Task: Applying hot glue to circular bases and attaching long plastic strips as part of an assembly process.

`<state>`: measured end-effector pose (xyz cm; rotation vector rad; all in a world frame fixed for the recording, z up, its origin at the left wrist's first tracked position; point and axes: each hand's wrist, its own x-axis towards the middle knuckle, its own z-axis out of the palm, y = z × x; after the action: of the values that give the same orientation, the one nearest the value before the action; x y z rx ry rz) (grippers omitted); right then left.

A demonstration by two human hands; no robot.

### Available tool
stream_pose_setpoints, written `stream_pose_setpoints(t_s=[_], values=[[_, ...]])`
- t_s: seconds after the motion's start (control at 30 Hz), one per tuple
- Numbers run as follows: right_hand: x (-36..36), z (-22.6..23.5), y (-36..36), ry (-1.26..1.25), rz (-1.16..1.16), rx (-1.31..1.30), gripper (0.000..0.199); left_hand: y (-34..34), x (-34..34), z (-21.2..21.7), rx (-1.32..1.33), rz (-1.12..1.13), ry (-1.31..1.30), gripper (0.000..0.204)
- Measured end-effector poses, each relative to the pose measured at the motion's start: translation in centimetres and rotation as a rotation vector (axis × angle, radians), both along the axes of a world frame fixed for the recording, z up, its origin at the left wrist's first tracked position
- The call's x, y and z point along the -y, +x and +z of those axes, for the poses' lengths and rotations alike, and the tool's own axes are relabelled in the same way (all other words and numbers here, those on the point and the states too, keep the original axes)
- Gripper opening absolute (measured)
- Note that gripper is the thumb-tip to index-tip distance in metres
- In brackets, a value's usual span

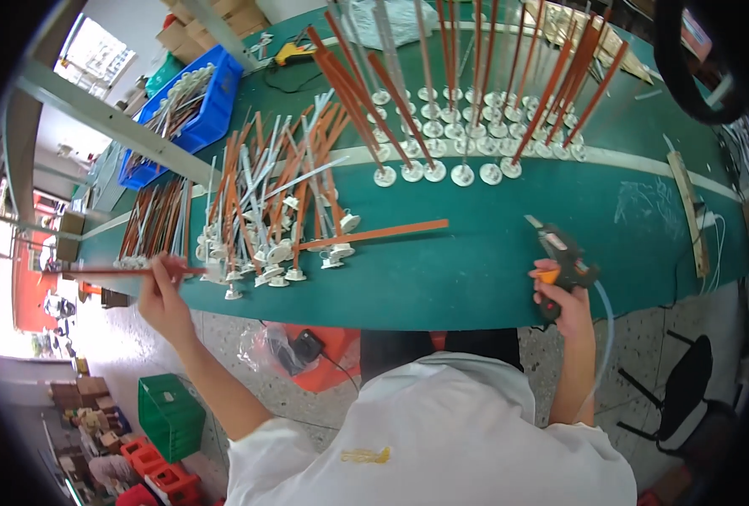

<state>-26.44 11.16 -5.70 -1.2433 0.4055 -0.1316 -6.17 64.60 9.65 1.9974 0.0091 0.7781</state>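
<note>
My left hand (164, 293) pinches a reddish-brown stick (113, 271) at the table's left front edge, with a pale piece at its right end. In my right hand (562, 297) is a black hot glue gun (568, 261) with an orange trigger, its nozzle pointing up and left over the table. A translucent glue stick trails from its back. Between my hands lies a heap of brown and clear sticks with white round bases (273, 253). One orange-brown stick (391, 232) juts rightward from the heap.
Many upright sticks stand on white discs (462, 174) in rows at the back. A blue crate (202, 114) of parts sits back left, beside a white post (113, 126). A yellow tool (296, 53) with a cord lies far back. A wooden strip (687, 202) is at right.
</note>
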Motion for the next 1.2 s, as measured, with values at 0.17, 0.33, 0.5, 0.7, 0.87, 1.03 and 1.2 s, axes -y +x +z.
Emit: stream_pose_setpoints(t_s=[0.17,0.33,0.5,0.7,0.87,1.03,1.2], values=[[-6.5,3.7,-1.2,0.244,0.178,0.068,0.041,-8.7,15.0,-3.5,-0.171,-0.367,-0.126,0.023],[-11.1,5.2,-3.3,0.174,0.262,0.018,0.038,-10.3,20.8,-7.4,-0.238,-0.647,0.032,0.016],[-11.9,3.2,-4.6,-0.22,0.239,0.032,0.025,-10.4,22.0,-7.9,-0.242,-0.63,0.224,0.015],[-12.4,1.2,-4.4,-0.402,0.254,0.086,0.015,-10.9,22.1,-8.6,-0.176,-0.628,0.436,0.012],[-13.6,0.8,-3.4,-0.497,0.253,0.153,0.018,-11.3,22.2,-8.6,-0.247,-0.569,0.422,0.009],[-14.1,0.3,-2.8,-0.588,0.25,0.196,0.018,-11.1,22.3,-8.8,-0.264,-0.572,0.41,0.009],[-14.4,0.3,-2.4,-0.587,0.278,0.191,0.018,-11.1,22.0,-8.9,-0.281,-0.572,0.369,0.008]])
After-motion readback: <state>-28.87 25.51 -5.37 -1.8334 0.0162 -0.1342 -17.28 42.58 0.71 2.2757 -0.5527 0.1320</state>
